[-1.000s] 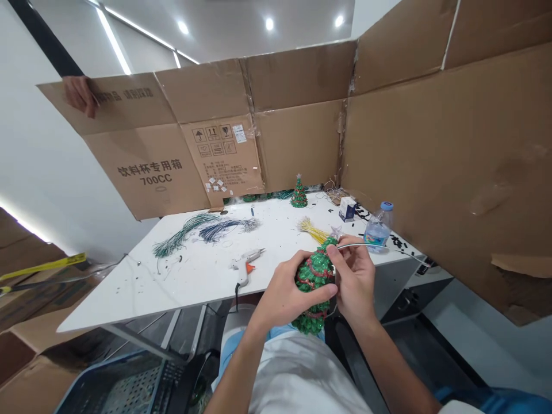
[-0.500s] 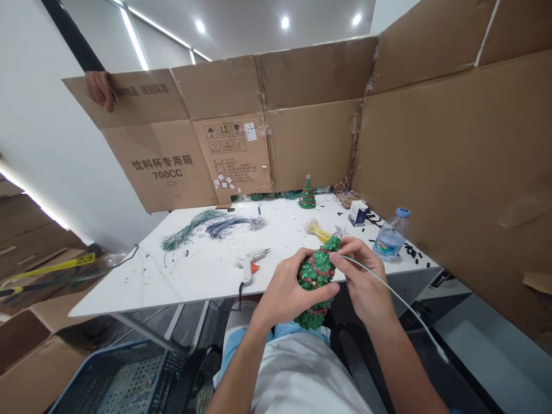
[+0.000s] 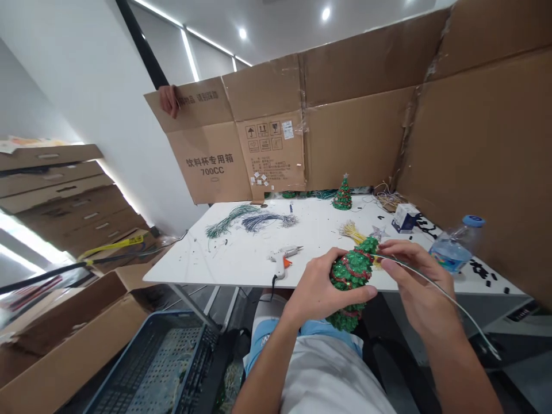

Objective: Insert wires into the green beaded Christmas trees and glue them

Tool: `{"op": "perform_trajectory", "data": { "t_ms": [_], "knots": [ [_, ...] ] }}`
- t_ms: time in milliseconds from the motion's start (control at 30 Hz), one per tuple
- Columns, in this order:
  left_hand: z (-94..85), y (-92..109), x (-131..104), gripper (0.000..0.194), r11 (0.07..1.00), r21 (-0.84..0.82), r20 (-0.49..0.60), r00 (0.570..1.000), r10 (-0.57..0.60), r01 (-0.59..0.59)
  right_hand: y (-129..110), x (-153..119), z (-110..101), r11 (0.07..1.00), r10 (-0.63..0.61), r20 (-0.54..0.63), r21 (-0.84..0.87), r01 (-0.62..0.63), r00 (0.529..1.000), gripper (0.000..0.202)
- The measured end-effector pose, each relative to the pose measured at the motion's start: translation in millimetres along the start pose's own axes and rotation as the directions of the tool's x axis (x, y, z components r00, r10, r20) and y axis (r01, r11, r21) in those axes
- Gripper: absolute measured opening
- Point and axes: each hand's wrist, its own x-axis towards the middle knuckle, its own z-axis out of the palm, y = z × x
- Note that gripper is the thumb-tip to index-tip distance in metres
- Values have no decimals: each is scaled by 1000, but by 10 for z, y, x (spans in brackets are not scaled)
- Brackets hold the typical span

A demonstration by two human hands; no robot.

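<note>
In my left hand (image 3: 321, 287) is a small green Christmas tree (image 3: 351, 267) trimmed with red garland, tilted above my lap. The fingers wrap round its side, with the thumb across the front. A silvery star (image 3: 379, 233) tops it. My right hand (image 3: 425, 284) pinches a thin pale green wire (image 3: 457, 303) close to the upper part of the tree. The wire's free length curves down past my right wrist. Whether its near end goes into the tree or only touches it, I cannot tell.
On the white table (image 3: 241, 259) lie a glue gun (image 3: 281, 261), green wires (image 3: 230, 221), blue wires (image 3: 267, 222) and yellow wires (image 3: 351, 231). Another tree (image 3: 342, 195), a small box (image 3: 405, 217) and a bottle (image 3: 457, 247) stand farther back. Another person's hand (image 3: 168, 101) grips the cardboard wall (image 3: 353, 132).
The view has swung left, so everything sits farther right in the picture. Both hands keep the same hold on the tree and the wire.
</note>
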Motion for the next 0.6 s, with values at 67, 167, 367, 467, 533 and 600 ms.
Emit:
{"op": "perform_trajectory", "data": {
  "t_ms": [67,167,367,467,533,600],
  "knots": [
    [2,-25,-16,59,1000,-16,-2,1000,-3,3,10,-8,-8,1000,-11,-32,-10,10,999,19],
    [4,-42,-35,56,1000,-28,5,1000,-1,1,17,-27,-30,999,-12,-68,-45,9,998,21],
    [8,-47,-33,62,1000,19,34,999,-2,1,41,-82,3,989,-19,-17,-149,16,1000,16],
    [-5,-63,-34,62,1000,19,24,1000,0,-1,56,-73,-9,982,-38,58,-184,48,998,19],
    [-35,-80,-43,61,1000,3,3,1000,-10,10,19,-24,-95,968,-36,176,-239,79,984,30],
    [-84,-98,-55,59,999,-10,-20,999,-31,31,-81,59,-234,927,-39,280,-349,140,959,44]
  ]
}}
